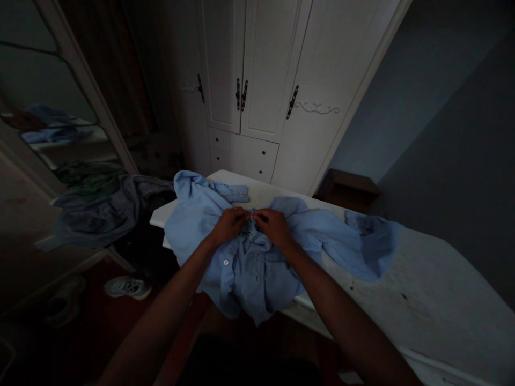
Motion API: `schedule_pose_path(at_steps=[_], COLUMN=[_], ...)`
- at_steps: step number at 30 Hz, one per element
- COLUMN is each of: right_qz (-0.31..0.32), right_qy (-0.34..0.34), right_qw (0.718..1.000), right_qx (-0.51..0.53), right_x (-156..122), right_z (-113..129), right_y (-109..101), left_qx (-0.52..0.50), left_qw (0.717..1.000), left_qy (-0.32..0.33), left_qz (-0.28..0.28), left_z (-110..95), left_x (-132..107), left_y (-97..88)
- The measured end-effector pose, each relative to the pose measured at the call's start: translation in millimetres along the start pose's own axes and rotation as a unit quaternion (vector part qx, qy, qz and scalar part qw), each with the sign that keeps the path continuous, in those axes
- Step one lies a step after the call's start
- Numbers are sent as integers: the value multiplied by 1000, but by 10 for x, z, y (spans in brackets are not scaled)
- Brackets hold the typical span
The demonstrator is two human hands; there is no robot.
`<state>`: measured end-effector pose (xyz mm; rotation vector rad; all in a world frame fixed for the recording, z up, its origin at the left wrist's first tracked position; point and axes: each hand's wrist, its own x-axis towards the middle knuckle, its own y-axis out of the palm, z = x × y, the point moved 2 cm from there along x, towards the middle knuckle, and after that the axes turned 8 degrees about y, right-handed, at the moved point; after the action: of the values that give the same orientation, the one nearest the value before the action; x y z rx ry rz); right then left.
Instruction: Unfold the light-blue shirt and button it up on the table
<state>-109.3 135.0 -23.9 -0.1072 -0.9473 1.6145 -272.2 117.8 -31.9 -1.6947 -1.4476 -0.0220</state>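
Note:
A light blue button-up shirt [309,230] lies spread over a white table [434,268], its lower part hanging past the front edge. One sleeve stretches to the right; a cuff [237,193] rests at the back left. My left hand [231,224] and my right hand [274,224] meet at the upper middle of the shirt, by what looks like the collar. Both pinch the fabric between thumb and fingers, the fingertips nearly touching. A white button [226,262] shows on the front below my left hand. Whatever small part sits between the fingertips is too dark to make out.
Behind the table stands a white wardrobe [265,69] with dark handles. Grey and green clothes [100,203] are heaped at the left, beneath a mirror [60,91]. A shoe [127,287] lies on the red floor. A brown wooden box-like piece [348,187] stands beyond the table.

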Motion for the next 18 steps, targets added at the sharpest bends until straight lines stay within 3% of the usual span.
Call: schedule_pose_path(at_steps=[6, 18], right_qz=[-29, -53], right_qy=[9, 38], right_qw=[999, 997], right_qx=[-27, 29], right_x=[-20, -21], right_z=[39, -17], right_y=[28, 67], left_qx=[-1, -57], left_qw=[1000, 997], left_qy=[-13, -40], left_qz=[-5, -22], left_z=[0, 62], left_x=[7, 1], left_y=[-5, 13])
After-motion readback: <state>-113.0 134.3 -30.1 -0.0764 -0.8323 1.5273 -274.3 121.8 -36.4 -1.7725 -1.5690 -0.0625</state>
